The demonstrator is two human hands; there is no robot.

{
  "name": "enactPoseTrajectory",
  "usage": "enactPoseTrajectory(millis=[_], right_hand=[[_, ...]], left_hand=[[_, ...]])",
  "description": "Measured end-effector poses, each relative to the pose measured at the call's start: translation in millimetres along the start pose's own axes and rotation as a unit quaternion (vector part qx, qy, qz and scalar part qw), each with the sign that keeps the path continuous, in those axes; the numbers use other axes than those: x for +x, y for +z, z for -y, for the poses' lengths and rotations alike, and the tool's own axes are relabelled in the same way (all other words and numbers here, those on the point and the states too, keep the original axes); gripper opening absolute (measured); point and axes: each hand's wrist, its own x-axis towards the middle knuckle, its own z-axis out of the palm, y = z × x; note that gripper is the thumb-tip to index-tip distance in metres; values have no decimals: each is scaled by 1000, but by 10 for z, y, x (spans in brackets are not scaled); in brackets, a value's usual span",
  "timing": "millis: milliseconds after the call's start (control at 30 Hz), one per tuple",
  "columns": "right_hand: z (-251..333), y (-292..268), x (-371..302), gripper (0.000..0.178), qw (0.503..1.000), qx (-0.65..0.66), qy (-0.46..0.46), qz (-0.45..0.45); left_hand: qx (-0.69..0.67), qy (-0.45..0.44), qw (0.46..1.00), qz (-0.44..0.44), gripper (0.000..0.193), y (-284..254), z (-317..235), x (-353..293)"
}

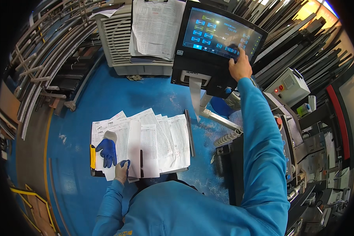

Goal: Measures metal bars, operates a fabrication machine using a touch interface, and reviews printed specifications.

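Observation:
My right hand [240,67] is bare and raised to a touchscreen terminal [218,33]. Its index finger stretches to the lower right of the lit screen; the thumb stands apart and nothing is held. My left hand [122,172], in a grey and blue work glove, is low over spread printed sheets [145,135], with its fingers closed at their near edge. Whether it pinches a sheet is too small to tell. A second work glove [107,151] lies on the sheets, beside a yellow-handled tool [93,156]. A dark narrow bar [141,163] rests on a long white sheet.
A paper strip [195,96] hangs from the printer slot below the screen. Behind stands a grey slatted crate [116,39] with a clipboard of papers [157,29]. Racks of metal profiles [67,74] line the left. Machinery [310,145] and a coiled cable [228,137] are at the right.

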Motion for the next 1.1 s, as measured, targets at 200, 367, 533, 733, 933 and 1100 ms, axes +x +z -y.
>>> enactPoseTrajectory(millis=[200,367,533,733,933,1100], right_hand=[[-36,-87,113,61,1000,8,19,1],[431,-61,123,64,999,29,-22,4],[-433,-84,74,51,996,60,-64,15],[-892,1120,-662,44,963,234,-120,58],[317,797,-2077,45,878,320,-57,351],[922,830,-3151,47,823,271,41,497]], left_hand=[[-16,20,1000,1,32,32,-13,55],[-14,-16,1000,-11,33,-115,-290,-137],[25,-146,989,12,33,154,-365,-84],[83,-68,994,3,42,78,-270,-135],[118,-84,989,20,50,-58,-469,-220],[115,-86,990,3,48,-25,-400,-175]])
